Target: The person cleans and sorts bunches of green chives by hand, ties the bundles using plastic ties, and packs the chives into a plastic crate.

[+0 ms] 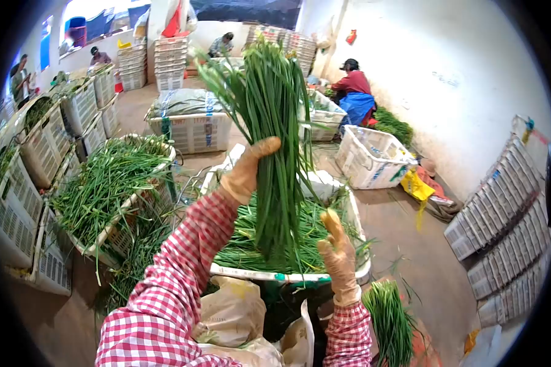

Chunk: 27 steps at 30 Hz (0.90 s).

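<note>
Because the left hand point(254, 164) alone carries the bunch of green stalks point(278, 116), its gloved grip clamped around the middle, a slackened hold could let stalks slide down into the crate in front point(269, 275). The bunch hangs upright above that crate, its lower ends just inside the near edge. Some blades splay outward at the top left, so they might pull free or bend if they brushed against something. Any that dropped would probably mix with the loose greens point(239, 238) below and be hard to pick out again. The right hand point(338, 254), gloved too, is by the near right corner of the crate; its grip stands apart, fingers raised, with nothing in it. A low sweep of that hand might knock its wrist against the rim. Beyond that corner, a second bunch point(389, 321) rests low down on the right, where a careless step could crush or scatter it.

Counted: two gloved hands, two gathered bunches, one crate directly in front, and one heaped crate point(107, 244) just beside it on the left, with greens rising above its edges. Farther off are one covered crate point(193, 133) and one white crate point(373, 162) near the wall. At least four other people are in view, one in a red top point(356, 82); the stacked crates point(493, 202) at right overlap too much to count.
</note>
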Available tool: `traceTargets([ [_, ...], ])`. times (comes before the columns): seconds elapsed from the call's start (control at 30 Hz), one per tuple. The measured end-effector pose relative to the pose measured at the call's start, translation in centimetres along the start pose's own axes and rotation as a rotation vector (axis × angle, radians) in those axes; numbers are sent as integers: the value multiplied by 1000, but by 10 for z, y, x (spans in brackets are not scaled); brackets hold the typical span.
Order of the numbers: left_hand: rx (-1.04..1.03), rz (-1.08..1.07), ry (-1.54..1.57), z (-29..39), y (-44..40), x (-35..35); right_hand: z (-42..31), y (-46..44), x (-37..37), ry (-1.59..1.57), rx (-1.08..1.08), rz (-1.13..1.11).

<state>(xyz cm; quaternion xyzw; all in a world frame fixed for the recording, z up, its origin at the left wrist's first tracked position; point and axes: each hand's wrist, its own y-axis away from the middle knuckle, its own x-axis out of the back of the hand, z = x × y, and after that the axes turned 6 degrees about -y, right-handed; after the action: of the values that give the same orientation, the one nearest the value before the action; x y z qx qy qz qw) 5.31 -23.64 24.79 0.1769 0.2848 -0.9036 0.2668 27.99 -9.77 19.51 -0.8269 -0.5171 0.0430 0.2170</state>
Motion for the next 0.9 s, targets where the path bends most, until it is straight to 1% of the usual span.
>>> traceTargets([
  [0.03, -21, -21, -13, 0, 15, -23, -21, 0, -8, 213, 155, -27],
  [0.07, -26, -28, 18, -9, 27, -36, -40, 4, -16, 499, 290, -31],
  [0.1, -23, -29, 54, -18, 39, -48, -51, 9, -23, 722, 329, -31],
  [0.17, 90, -41, 277, -21, 77, -83, -56, 28, -39, 924, 172, -37],
  [0.2, 85, -104, 388, -33, 90, -87, -50, 39, -46, 864, 61, -51],
  [0.23, 74, -58, 450, -44, 103, -91, -39, 55, -50, 679, 181, 14],
  [0.3, 37, -113, 551, -60, 131, -96, -23, 91, -64, 393, 119, 93],
  [0.33, 55, -131, 607, -70, 141, -96, -23, 106, -71, 312, 106, 116],
  [0.37, 79, -127, 617, -78, 152, -95, -2, 122, -79, 358, 120, 205],
  [0.43, 256, -85, 525, -77, 175, -98, 9, 153, -81, 360, -90, 231],
  [0.47, 305, -57, 475, -75, 187, -101, 21, 166, -78, 420, 23, 269],
  [0.5, 395, -74, 447, -93, 199, -89, -5, 175, -73, 568, -112, 239],
  [0.57, 408, -56, 256, -109, 226, -86, -9, 192, -54, 844, -53, 169],
  [0.6, 544, -72, 278, -119, 242, -79, -6, 197, -50, 945, -200, 106],
  [0.63, 751, 8, 279, -134, 259, -70, -2, 204, -48, 1045, -355, 31],
  [0.67, 877, -20, 249, -147, 279, -61, 11, 209, -47, 1111, -428, -53],
  [0.7, 999, -56, 217, -156, 296, -56, 30, 216, -45, 1323, -385, -216],
  [0.73, 1030, -28, 247, -168, 313, -58, 53, 227, -46, 1330, -360, -230],
  [0.77, 1048, -140, 212, -183, 328, -48, 72, 240, -48, 1336, -333, -241],
  [0.8, 1067, -153, 209, -179, 332, -50, 74, 244, -54, 1578, -249, -312],
  [0.83, 1085, -165, 203, -175, 335, -52, 74, 246, -55, 1577, -245, -322],
  [0.9, 1077, -21, 211, -194, 335, -42, 66, 249, -62, 1745, -93, -322],
])
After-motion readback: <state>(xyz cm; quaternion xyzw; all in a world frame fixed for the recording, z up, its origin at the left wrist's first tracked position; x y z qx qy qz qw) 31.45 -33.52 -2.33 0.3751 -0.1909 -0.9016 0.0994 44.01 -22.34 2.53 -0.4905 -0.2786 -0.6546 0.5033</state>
